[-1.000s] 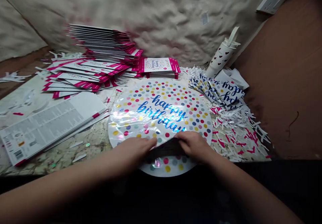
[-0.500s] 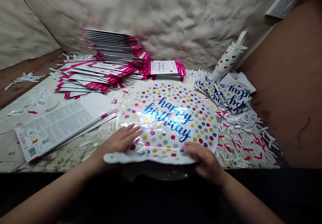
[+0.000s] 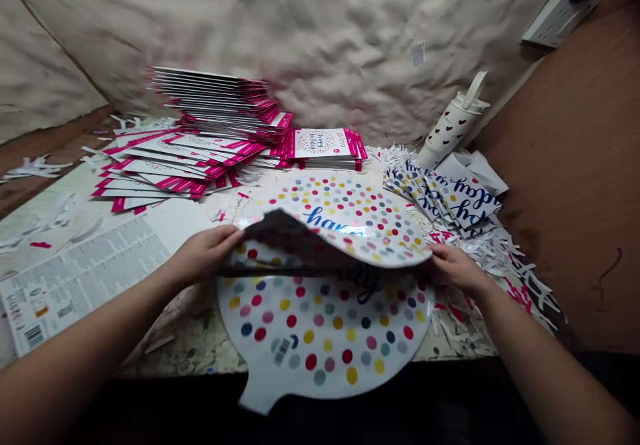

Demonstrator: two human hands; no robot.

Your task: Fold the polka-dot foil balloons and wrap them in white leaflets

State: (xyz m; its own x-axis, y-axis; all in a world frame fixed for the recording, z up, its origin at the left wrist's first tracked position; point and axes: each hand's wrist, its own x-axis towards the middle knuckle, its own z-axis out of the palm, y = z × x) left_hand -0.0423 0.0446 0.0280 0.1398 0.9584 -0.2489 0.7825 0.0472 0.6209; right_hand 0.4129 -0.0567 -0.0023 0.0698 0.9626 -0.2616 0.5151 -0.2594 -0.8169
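A flat, uninflated foil balloon [image 3: 330, 328], white with coloured dots and blue lettering, lies before me. Its lower part and tail hang over the table's front edge. A raised fold crosses the middle, with a dark underside showing at the left; whether this is one balloon or two stacked, I cannot tell. My left hand [image 3: 213, 248] pinches the fold's left end, fingers closed. At the opposite side my right hand [image 3: 455, 266] grips the right end between thumb and fingers. The lettering is partly covered by the fold.
Printed pink-and-white card packets [image 3: 210, 108] are piled at the back left, with a smaller stack [image 3: 323, 145] beside them. Printed cards [image 3: 95, 268] lie left. Folded balloons [image 3: 445, 195], a heart-patterned tumbler [image 3: 453, 128] and paper shreds [image 3: 500, 265] occupy the right.
Both hands have gone from lying on the balloon to gripping its sides farther up. A fold has risen across the middle, and the lower part with the tail now spreads toward me.
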